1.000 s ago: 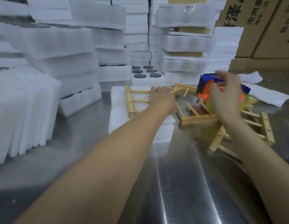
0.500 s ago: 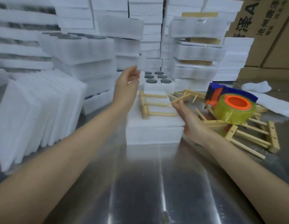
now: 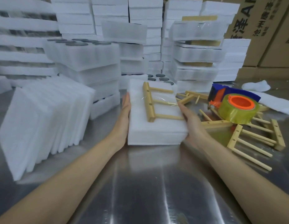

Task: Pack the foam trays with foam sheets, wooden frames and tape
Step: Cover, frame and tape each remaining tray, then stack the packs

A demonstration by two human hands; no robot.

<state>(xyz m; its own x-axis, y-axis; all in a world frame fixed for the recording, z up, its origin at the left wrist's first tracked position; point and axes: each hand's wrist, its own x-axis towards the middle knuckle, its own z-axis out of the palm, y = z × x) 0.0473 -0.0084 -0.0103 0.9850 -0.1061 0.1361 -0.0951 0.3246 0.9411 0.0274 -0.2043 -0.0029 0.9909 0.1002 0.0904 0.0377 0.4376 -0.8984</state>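
Note:
A white foam tray (image 3: 150, 131) lies on the steel table (image 3: 148, 183) in front of me, with a foam sheet covering its top. A wooden frame (image 3: 149, 104) sits on the sheet, held down by a strip of clear tape. My left hand (image 3: 124, 117) presses flat against the tray's left side, fingers straight. My right hand (image 3: 192, 122) presses against its right side, thumb lying along the top edge; its fingers are hidden. A tape dispenser (image 3: 237, 110) with a yellowish roll on an orange core rests to the right on loose wooden frames (image 3: 257, 135).
Several foam sheets (image 3: 40, 123) lean upright at the left. Stacks of foam trays (image 3: 85, 62) rise behind them, and taped packs (image 3: 197, 54) stand at the back right. Cardboard boxes (image 3: 269, 29) fill the far right. A loose sheet (image 3: 276, 104) lies behind the dispenser.
My right hand left the tape dispenser and moved to the tray's right side. My left hand came off the frame, lifted, then came down flat against the left side.

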